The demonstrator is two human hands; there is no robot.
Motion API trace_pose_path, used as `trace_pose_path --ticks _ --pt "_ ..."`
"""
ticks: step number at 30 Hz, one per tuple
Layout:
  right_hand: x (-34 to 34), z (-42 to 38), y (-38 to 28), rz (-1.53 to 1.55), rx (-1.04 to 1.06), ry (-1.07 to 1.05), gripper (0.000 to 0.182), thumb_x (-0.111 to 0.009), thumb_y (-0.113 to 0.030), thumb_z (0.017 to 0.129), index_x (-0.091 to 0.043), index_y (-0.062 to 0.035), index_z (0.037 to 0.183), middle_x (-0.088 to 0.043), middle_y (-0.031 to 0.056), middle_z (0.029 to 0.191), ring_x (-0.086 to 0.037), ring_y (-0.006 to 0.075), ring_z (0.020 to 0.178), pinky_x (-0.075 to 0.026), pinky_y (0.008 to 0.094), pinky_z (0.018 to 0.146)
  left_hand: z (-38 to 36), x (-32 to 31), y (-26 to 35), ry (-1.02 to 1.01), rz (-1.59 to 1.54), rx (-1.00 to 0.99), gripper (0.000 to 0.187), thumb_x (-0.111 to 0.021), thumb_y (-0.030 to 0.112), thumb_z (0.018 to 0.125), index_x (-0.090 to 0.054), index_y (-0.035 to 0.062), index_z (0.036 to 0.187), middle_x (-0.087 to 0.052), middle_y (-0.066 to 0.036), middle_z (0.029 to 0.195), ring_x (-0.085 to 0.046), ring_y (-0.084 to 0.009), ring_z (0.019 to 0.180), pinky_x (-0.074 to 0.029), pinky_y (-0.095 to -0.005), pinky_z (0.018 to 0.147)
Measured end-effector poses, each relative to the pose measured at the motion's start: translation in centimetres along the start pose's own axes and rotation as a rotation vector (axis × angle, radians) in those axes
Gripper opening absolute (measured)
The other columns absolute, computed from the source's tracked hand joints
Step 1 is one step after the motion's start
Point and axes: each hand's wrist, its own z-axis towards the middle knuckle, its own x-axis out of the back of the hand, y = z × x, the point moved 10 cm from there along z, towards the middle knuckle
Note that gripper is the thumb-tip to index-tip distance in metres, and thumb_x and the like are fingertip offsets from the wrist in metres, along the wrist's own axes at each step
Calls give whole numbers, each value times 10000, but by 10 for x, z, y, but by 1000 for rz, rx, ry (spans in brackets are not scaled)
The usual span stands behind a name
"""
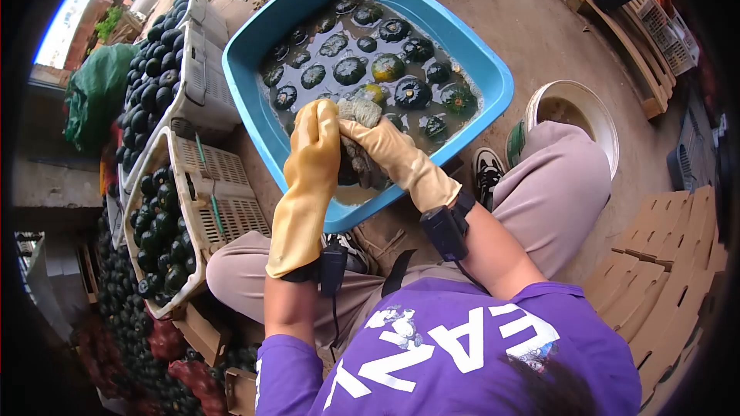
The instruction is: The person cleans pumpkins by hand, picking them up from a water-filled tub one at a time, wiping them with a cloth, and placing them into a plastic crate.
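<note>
A blue plastic tub (482,54) holds murky water with several dark green squashes (349,70) floating in it. Two of them show orange-yellow patches. Over the tub's near side, my left hand (314,139), in a yellow rubber glove, is closed on a wet grey rag (359,112). From the other side my right hand (389,152), in a paler rubber glove, grips the same rag. Part of the rag hangs down between the gloves toward the water. Whether a squash is inside the cloth is hidden by my gloves.
White crates (220,156) heaped with dark green squashes stand on the left, near a green net sack (99,96). A white bucket (608,127) stands beside my right knee. Flattened cardboard boxes (655,262) lie at right, and a wooden pallet (617,38) is behind.
</note>
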Motion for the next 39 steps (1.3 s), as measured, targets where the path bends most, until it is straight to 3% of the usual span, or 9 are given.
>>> trace_pose_path --ticks 9,16,23,25,29,31,32,35,39 --pt "-38 -9 9 953 -239 -312 388 -581 -400 970 -706 -51 1084 -759 113 990 -737 246 827 -614 396 820 29 -7 1 -25 -410 20 323 -483 244 1054 -669 9 1176 -688 -114 971 -625 -152 790 -496 -290 766" --pt "65 18 25 184 22 374 309 -610 -343 948 -701 -60 867 -683 41 783 -635 145 659 -521 297 633 -55 -33 24 -74 162 -164 998 -836 460 778 -339 90 1561 -595 -235 1346 -547 -343 1275 -423 -439 1078" --pt "38 6 13 -61 158 373 458 -679 -427 941 -643 -2 1108 -701 126 888 -679 256 761 -559 387 687 -28 -41 -36 -335 -774 173 596 -722 193 878 -517 144 1435 -574 -167 1340 -573 -260 1237 -446 -371 1065" --pt "1 -5 0 -639 849 552 450 -716 -357 921 -632 6 1174 -706 180 1029 -680 300 934 -538 403 867 -22 -19 -37 -81 191 -17 617 -719 217 856 -512 161 1434 -560 -167 1401 -558 -332 1285 -440 -405 1082" --pt "16 6 -6 -232 290 270 388 -621 -334 993 -656 34 1112 -711 147 934 -645 244 840 -516 364 789 -39 -23 -30 -300 269 -126 643 -717 296 852 -506 136 1438 -538 -151 1423 -519 -334 1332 -446 -384 1070" --pt "36 19 -8 -281 394 345 407 -561 -368 1032 -664 25 1057 -666 102 833 -568 196 709 -488 366 669 -38 -22 -19 -354 -78 -301 565 -685 248 899 -525 116 1424 -585 -133 1345 -604 -315 1210 -507 -365 972" --pt "36 12 -16 -318 358 394 412 -566 -376 1028 -667 22 1057 -679 115 845 -585 212 715 -489 378 670 -41 -28 -23 -290 -804 317 456 -613 180 943 -573 70 1383 -672 -98 1139 -679 -217 946 -537 -299 771" --pt "22 6 -18 -528 414 346 419 -577 -395 1021 -687 8 1048 -716 167 880 -636 280 733 -498 417 681 -40 -51 -63 -274 -1555 599 396 -583 320 964 -634 100 1289 -698 -161 1150 -695 -308 898 -545 -335 627" --pt "62 23 22 -473 -21 299 498 -647 -500 952 -720 -24 1080 -739 119 840 -716 266 756 -543 423 695 -29 45 -121 7 -1876 638 419 -571 409 973 -634 65 1204 -690 -225 1111 -699 -382 915 -606 -368 632"
